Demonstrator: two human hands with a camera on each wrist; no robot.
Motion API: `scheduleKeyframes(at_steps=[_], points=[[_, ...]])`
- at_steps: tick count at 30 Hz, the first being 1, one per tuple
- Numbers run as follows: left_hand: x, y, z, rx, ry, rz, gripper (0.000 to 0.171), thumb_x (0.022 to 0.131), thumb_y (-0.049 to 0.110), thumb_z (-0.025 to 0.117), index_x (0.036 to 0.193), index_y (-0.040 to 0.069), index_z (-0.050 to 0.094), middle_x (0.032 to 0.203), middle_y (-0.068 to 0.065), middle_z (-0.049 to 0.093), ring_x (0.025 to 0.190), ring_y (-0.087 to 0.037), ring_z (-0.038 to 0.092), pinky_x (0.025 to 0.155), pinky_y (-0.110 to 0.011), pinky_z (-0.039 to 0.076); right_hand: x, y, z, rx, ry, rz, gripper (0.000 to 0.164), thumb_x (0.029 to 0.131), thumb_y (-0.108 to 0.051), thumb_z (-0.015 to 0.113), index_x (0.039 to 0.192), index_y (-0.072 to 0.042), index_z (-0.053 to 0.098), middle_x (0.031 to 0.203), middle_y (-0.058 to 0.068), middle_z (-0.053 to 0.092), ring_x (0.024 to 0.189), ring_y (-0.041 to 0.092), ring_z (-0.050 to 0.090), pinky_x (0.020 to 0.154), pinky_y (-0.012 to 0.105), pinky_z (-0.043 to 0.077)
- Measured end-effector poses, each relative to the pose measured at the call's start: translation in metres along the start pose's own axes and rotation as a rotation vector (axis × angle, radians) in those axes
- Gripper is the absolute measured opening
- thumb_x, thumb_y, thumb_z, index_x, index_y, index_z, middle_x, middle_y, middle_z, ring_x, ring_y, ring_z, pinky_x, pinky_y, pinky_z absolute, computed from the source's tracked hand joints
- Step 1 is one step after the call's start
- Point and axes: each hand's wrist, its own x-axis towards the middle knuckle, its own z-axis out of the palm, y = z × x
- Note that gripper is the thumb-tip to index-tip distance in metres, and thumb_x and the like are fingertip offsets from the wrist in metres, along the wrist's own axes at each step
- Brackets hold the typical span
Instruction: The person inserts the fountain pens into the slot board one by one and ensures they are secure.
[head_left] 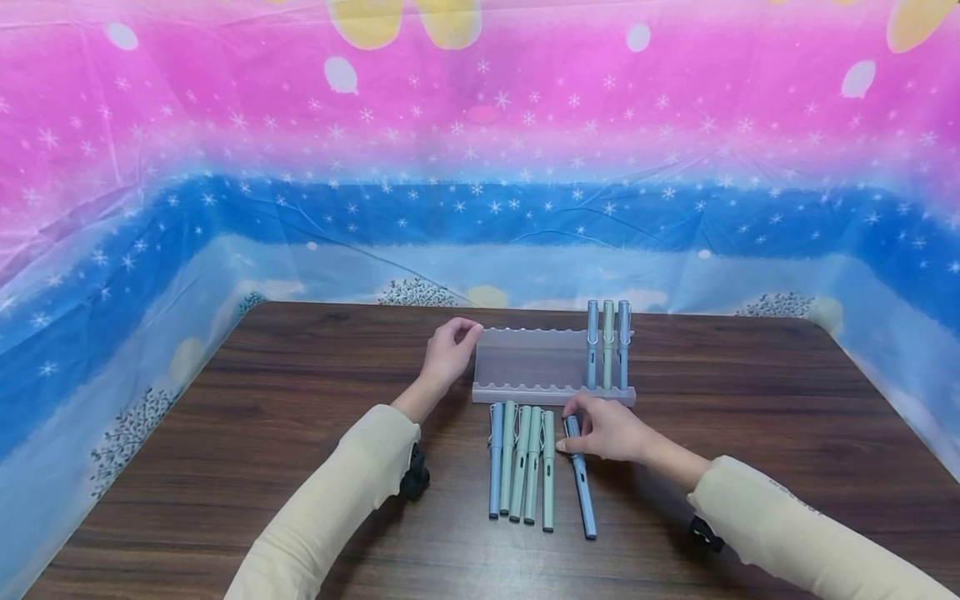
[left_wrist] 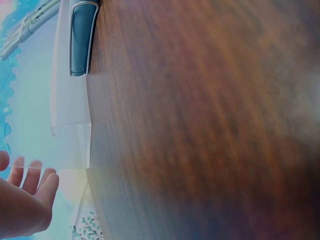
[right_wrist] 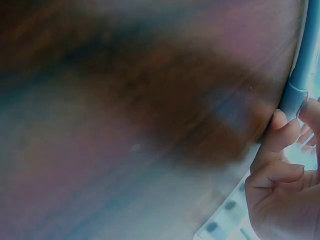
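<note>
Patterned cloth (head_left: 480, 208) backs the brown tabletop (head_left: 300, 358). The left hand (head_left: 448, 350), fingers bent, pinches the translucent rack (head_left: 528, 358) at its left edge; five loose pens (head_left: 520, 467) lie before it; then the right hand (head_left: 611, 429) pinches a blue pen (head_left: 584, 492), likely light, stiff, slick, sensibly by its cap end. Three racked pens (head_left: 608, 346) occupy the right end.

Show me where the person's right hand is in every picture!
Head: the right hand is right of centre, below the middle, pinching a blue pen.
Left wrist: not in this picture.
Right wrist: along the right edge, mostly in the lower half.
Shared landmark: the brown table, in all three.
</note>
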Motion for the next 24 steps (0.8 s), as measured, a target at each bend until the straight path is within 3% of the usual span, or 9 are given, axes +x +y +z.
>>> scheduleKeyframes(at_steps=[4, 11, 24], points=[[-0.001, 0.0, 0.0, -0.006, -0.005, -0.009, 0.025, 0.09, 0.024, 0.05, 0.101, 0.003, 0.059, 0.097, -0.009, 0.059, 0.088, -0.021, 0.054, 0.078, -0.033, 0.044, 0.0, 0.0, 0.001, -0.063, 0.038, -0.037, 0.035, 0.074, -0.024, 0.07, 0.099, -0.006, 0.051, 0.059, -0.006, 0.047, 0.049, 0.008, 0.043, 0.045, 0.024, 0.037], [-0.002, 0.002, -0.001, -0.009, -0.009, -0.011, 0.025, 0.09, 0.024, 0.05, 0.101, 0.004, 0.059, 0.097, -0.009, 0.059, 0.087, -0.021, 0.054, 0.077, -0.034, 0.044, 0.002, 0.002, -0.002, -0.039, 0.073, -0.07, 0.034, 0.076, -0.022, 0.069, 0.099, -0.004, 0.052, 0.059, -0.006, 0.049, 0.048, 0.008, 0.043, 0.045, 0.024, 0.038], [-0.001, 0.002, -0.001, -0.008, -0.005, -0.002, 0.024, 0.09, 0.024, 0.051, 0.101, 0.003, 0.059, 0.097, -0.009, 0.059, 0.088, -0.021, 0.054, 0.077, -0.033, 0.044, 0.007, -0.002, -0.017, 0.187, 0.101, 0.088, 0.04, 0.076, -0.021, 0.069, 0.106, -0.007, 0.047, 0.066, 0.001, 0.056, 0.053, 0.021, 0.053, 0.049, 0.033, 0.044]])
